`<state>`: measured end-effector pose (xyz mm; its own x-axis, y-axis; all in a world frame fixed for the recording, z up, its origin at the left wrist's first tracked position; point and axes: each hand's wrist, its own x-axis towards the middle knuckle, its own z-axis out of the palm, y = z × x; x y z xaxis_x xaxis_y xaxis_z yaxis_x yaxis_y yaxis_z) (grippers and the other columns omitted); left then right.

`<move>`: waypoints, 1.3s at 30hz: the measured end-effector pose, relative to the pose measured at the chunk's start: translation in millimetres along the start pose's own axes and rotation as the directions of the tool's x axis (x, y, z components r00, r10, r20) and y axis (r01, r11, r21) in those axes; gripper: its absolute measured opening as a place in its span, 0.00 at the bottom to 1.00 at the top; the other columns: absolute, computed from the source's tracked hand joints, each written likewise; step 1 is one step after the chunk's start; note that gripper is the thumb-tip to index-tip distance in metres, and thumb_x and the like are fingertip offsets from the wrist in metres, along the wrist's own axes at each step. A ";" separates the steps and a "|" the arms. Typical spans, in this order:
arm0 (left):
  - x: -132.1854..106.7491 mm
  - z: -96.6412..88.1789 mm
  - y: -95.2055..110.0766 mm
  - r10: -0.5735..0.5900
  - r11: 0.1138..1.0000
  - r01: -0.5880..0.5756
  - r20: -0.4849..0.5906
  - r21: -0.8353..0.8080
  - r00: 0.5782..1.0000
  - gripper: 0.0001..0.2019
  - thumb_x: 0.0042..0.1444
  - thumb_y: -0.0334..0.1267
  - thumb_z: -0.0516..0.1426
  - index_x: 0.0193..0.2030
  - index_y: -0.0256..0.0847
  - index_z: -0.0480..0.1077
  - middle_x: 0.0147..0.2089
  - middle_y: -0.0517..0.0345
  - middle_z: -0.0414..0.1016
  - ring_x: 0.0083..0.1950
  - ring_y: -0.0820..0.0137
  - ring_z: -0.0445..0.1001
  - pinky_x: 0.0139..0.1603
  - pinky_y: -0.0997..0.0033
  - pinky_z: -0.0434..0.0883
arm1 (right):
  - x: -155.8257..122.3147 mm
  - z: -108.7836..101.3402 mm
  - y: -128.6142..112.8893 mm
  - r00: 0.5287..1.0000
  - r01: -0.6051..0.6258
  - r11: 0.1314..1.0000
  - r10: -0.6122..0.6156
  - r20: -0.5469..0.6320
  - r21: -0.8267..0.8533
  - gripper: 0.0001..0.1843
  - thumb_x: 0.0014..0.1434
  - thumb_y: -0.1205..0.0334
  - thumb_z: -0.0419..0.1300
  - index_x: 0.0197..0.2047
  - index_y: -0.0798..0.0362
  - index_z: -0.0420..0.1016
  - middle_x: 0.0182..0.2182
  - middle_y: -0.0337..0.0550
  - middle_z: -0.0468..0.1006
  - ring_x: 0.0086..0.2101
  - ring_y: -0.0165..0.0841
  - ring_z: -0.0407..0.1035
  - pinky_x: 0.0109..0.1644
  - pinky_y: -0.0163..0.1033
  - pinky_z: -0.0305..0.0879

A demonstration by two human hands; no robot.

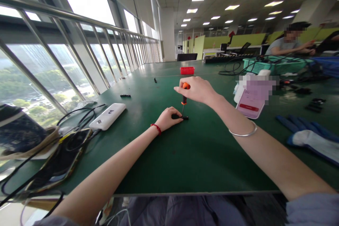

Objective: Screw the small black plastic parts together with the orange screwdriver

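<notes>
My right hand (196, 89) is closed around the orange handle of a small screwdriver (184, 100), which stands upright with its tip down on a small black part (180, 117). My left hand (167, 118) pinches that black part and holds it flat on the green table (185, 155). A red cord circles my left wrist and a silver bangle my right forearm.
A white power bank (108, 116), a phone (59, 160) and black cables lie at the left. A red tray (187, 70) sits further back, small black parts (125, 95) lie nearby. Blue gloves (309, 136) and a phone (251, 104) are at the right. Another person sits at the far right.
</notes>
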<state>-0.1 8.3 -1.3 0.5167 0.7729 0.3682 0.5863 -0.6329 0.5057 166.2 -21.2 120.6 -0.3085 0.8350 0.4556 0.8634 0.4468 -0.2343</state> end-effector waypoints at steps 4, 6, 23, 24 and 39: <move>-0.3 -0.3 0.5 -0.002 1.000 0.002 0.000 -0.005 1.000 0.06 0.48 0.38 0.61 0.32 0.38 0.74 0.38 0.54 0.73 0.41 0.67 0.71 0.47 0.65 0.68 | 0.6 -0.4 1.6 1.000 0.006 1.000 -0.006 -0.014 -0.001 0.10 0.52 0.53 0.53 0.33 0.49 0.70 0.27 0.39 0.74 0.28 0.32 0.63 0.29 0.35 0.49; -0.4 -0.6 0.9 0.001 1.000 -0.001 -0.001 -0.002 1.000 0.06 0.48 0.38 0.61 0.32 0.38 0.74 0.38 0.54 0.73 0.41 0.66 0.71 0.47 0.65 0.68 | 1.0 0.1 2.5 1.000 0.011 1.000 -0.011 -0.011 0.011 0.12 0.49 0.55 0.55 0.38 0.48 0.68 0.28 0.38 0.74 0.27 0.32 0.63 0.29 0.35 0.49; -0.1 0.1 -0.1 -0.003 1.000 0.003 -0.001 -0.009 1.000 0.07 0.48 0.38 0.61 0.32 0.37 0.74 0.38 0.53 0.73 0.40 0.66 0.71 0.47 0.65 0.68 | 1.2 0.7 2.9 1.000 0.005 1.000 -0.006 -0.015 -0.013 0.11 0.52 0.52 0.53 0.31 0.51 0.71 0.27 0.39 0.74 0.28 0.31 0.64 0.29 0.35 0.50; -0.2 -0.1 0.2 -0.003 1.000 0.003 -0.001 -0.011 1.000 0.07 0.48 0.38 0.61 0.32 0.37 0.74 0.38 0.53 0.73 0.40 0.66 0.71 0.47 0.65 0.68 | 1.2 1.0 3.2 1.000 0.015 1.000 -0.015 -0.015 -0.007 0.10 0.50 0.54 0.55 0.33 0.50 0.70 0.27 0.37 0.74 0.27 0.30 0.63 0.28 0.34 0.50; 0.2 0.2 -0.2 -0.004 1.000 0.004 -0.001 -0.009 1.000 0.07 0.48 0.38 0.61 0.32 0.37 0.75 0.38 0.53 0.73 0.40 0.66 0.71 0.46 0.64 0.68 | 2.5 0.6 8.4 1.000 -0.014 1.000 0.014 -0.019 0.010 0.15 0.52 0.49 0.53 0.27 0.51 0.70 0.25 0.38 0.73 0.26 0.30 0.62 0.29 0.35 0.50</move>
<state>0.0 8.6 -1.5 0.5134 0.7756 0.3672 0.5829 -0.6293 0.5141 172.5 -15.2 119.2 -0.2887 0.8348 0.4689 0.8637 0.4384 -0.2488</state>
